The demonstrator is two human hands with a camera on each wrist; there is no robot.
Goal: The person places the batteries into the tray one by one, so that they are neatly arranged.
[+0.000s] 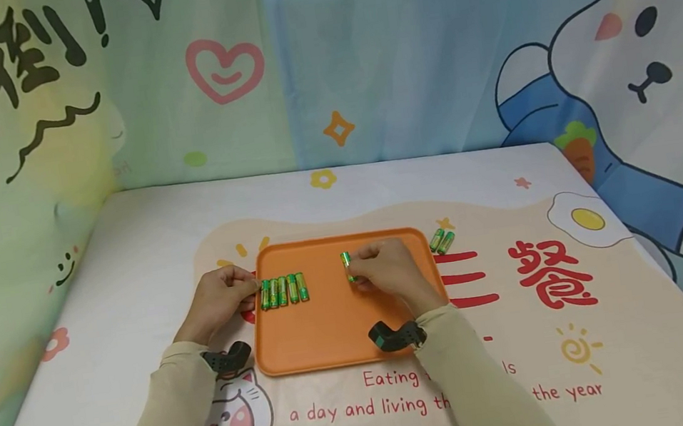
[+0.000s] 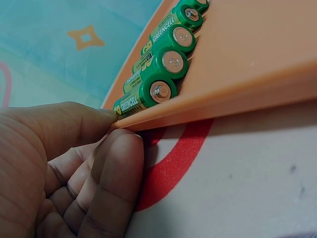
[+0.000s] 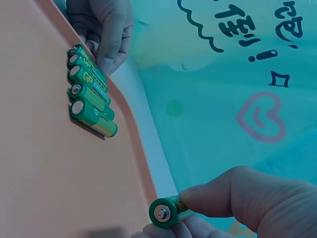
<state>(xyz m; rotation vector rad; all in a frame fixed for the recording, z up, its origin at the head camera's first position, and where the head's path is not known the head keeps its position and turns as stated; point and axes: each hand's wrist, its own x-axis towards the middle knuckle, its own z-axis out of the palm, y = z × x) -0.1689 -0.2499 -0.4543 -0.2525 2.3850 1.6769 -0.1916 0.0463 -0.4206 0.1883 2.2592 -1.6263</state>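
Note:
An orange tray [image 1: 332, 340] lies on the table, and a row of several green AA batteries [image 1: 283, 291] sits side by side in its left part. My left hand [image 1: 219, 302] pinches the tray's left rim, thumb above and fingers beneath, right by the leftmost battery [image 2: 136, 99]. Between the thumb and fingers of my right hand [image 1: 391, 271] is one more green battery [image 3: 163, 212], held over the right half of the tray. In the right wrist view its button end faces the camera.
Two more green batteries [image 1: 442, 241] lie on the table just past the tray's right edge. The printed tablecloth [image 1: 649, 338] spreads around the tray. A patterned curtain [image 1: 398, 54] hangs behind the table.

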